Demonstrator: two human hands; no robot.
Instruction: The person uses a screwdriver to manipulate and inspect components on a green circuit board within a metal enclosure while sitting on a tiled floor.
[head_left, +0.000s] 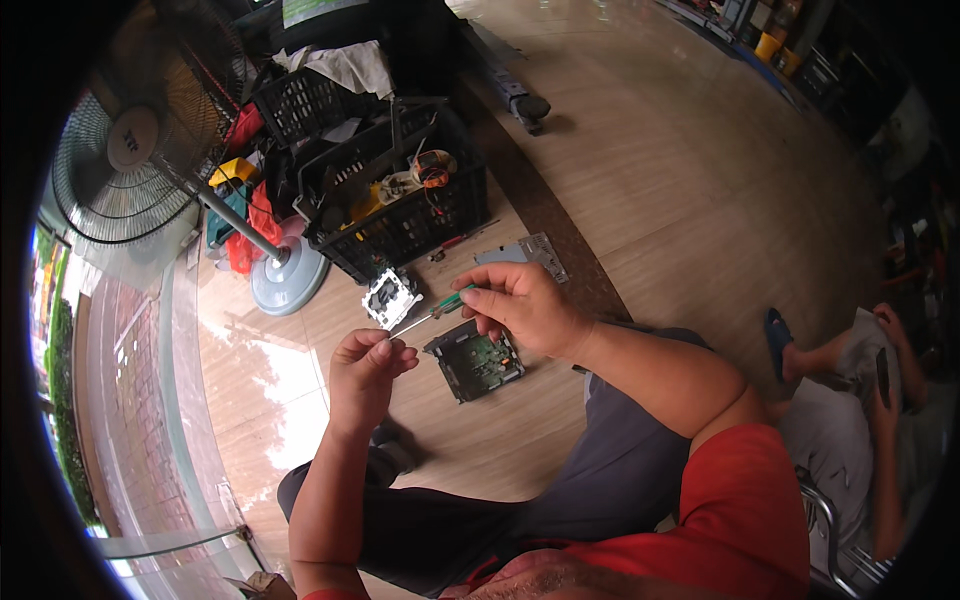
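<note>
In my right hand (525, 308) is a screwdriver (454, 300) with a green handle, its thin metal shaft slanting down to the left. My left hand (366, 372) pinches at the tip of that shaft; its fingertips hide whether they grip the tip or something tiny. Below the screwdriver, a black open housing with a green circuit board (482, 362) lies on the floor. A white frame with dark parts inside (391, 298) rests just beyond my left hand. Farther off, past my right hand, lies a flat grey metal plate (522, 256).
A black plastic crate (400, 225) of tools and parts stands ahead. Left of it are a standing fan (133, 137) with a round base (289, 278) and red bags (258, 225). A seated person (850, 400) is at right. A wheeled metal leg (525, 105) stands farther off.
</note>
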